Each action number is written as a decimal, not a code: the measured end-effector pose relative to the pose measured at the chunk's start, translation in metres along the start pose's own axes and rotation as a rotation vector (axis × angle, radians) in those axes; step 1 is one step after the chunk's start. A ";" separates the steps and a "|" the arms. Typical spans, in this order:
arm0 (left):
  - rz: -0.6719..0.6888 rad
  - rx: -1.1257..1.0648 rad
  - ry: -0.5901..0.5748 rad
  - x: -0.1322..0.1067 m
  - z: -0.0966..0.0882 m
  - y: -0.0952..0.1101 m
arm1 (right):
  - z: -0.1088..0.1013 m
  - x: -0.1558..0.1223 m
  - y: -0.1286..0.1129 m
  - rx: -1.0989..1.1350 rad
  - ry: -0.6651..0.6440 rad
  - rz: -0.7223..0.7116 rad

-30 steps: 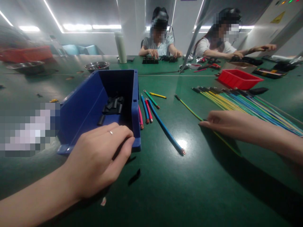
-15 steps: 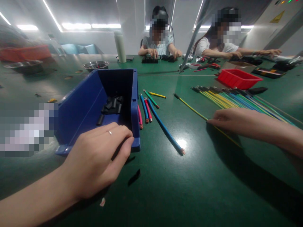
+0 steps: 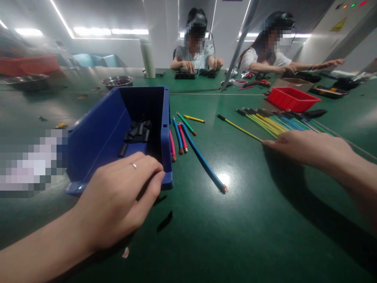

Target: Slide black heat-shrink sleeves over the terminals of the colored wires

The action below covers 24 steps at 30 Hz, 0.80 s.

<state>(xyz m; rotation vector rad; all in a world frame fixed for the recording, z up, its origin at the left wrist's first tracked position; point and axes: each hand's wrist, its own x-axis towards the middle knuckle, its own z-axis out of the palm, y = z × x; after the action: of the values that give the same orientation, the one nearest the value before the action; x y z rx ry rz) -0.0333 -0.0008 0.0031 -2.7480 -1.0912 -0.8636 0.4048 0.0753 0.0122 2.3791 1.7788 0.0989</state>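
Note:
My left hand (image 3: 126,196) is closed at the front lip of a blue plastic bin (image 3: 97,129). Thumb and curled fingertips come together there; whether they grip the lip or a small piece is hidden. Inside the bin lie short black tubing pieces (image 3: 138,131). On the right, my right hand (image 3: 306,147) pinches a thin yellow-green wire (image 3: 240,129) low over the table. The wire's far end carries a black sleeve and points away from me. Beyond that hand, a row of similar wires (image 3: 268,120) in yellow, green and blue lies side by side, partly covered by the hand.
Between my hands lie a long blue cable (image 3: 203,157) and several short coloured cables (image 3: 182,137). A black scrap (image 3: 165,221) is near my left hand. Farther off stand a red tray (image 3: 291,99), a metal bowl (image 3: 117,81) and a pale bottle (image 3: 147,59). Two people work across the table.
My right hand has shifted slightly right and away from me, with the pinched wire along. My left hand keeps its place at the bin. The view has turned slightly.

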 end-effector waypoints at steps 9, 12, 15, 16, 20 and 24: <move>-0.008 -0.005 0.011 -0.001 -0.002 0.001 | -0.023 -0.010 -0.014 -0.084 -0.183 0.182; -0.008 -0.010 0.017 0.000 -0.003 0.001 | -0.023 -0.008 -0.013 -0.092 -0.181 0.191; -0.005 -0.015 0.012 0.000 -0.004 0.001 | -0.021 -0.005 -0.010 -0.096 -0.177 0.207; -0.007 -0.012 0.004 0.000 -0.003 0.001 | -0.021 -0.004 -0.010 -0.095 -0.175 0.211; -0.009 -0.001 0.006 0.000 -0.002 0.001 | -0.019 -0.003 -0.008 -0.090 -0.154 0.211; -0.012 -0.005 0.012 0.000 -0.002 0.001 | -0.018 -0.002 -0.007 -0.099 -0.138 0.213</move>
<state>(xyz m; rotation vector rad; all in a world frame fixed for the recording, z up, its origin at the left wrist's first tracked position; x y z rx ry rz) -0.0330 -0.0021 0.0052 -2.7393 -1.1058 -0.8843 0.3951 0.0768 0.0285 2.4323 1.4238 0.0474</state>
